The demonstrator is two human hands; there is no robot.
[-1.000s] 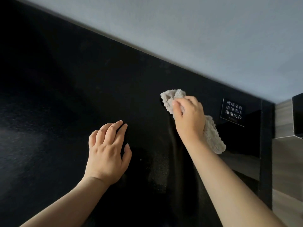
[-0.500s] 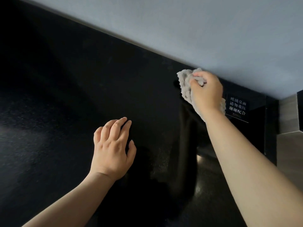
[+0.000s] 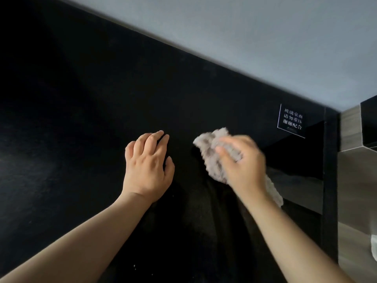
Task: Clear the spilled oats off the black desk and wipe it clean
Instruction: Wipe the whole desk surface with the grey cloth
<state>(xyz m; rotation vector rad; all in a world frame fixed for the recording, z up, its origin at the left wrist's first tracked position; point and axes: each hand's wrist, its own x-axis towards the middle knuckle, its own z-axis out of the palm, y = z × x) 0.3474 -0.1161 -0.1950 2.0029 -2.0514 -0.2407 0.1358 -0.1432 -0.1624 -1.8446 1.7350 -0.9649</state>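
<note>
While the right hand (image 3: 242,162) grips one crumpled cloth (image 3: 212,152) against the black desk (image 3: 71,119) centre-right in the head view, wiping looks well advanced: no oat pile, only two or three pale specks (image 3: 134,266) lower centre. Fingers relaxed, the left hand (image 3: 146,166) rests flat at centre. One label (image 3: 292,120), upper right.

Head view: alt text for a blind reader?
A right hand holds a crumpled beige fluffy cloth against a glossy black desk; the left hand rests flat beside it. A few pale specks lie nearer the camera, and a white-lettered black sticker sits far right.
</note>
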